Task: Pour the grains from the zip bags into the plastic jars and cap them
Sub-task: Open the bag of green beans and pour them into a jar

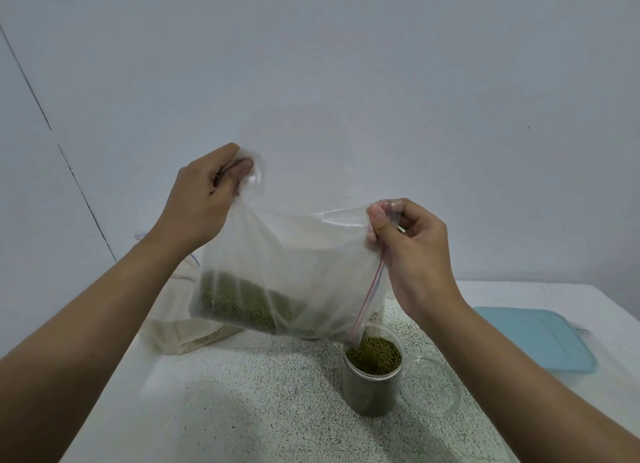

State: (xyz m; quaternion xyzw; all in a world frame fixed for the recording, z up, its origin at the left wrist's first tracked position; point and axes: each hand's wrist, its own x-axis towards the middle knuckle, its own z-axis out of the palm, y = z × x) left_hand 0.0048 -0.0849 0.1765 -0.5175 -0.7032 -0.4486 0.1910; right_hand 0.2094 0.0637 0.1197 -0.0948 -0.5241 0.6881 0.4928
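Observation:
A clear zip bag (294, 265) of green grains hangs tilted above the table, its red-and-blue zip mouth pointing down into a clear plastic jar (372, 376). The jar stands upright and is nearly full of green grains. My left hand (204, 199) grips the bag's bottom corner, raised high. My right hand (412, 251) pinches the bag's upper edge near the zip. A mass of green grains still lies in the bag's lower left part. The jar's clear round lid (433, 386) lies flat on the table just right of the jar.
Behind the raised bag stands another zip bag (173, 327) holding pale grains. A light blue lid on a clear container (540, 338) sits at the right. The speckled table top (259, 410) ends at a white wall behind.

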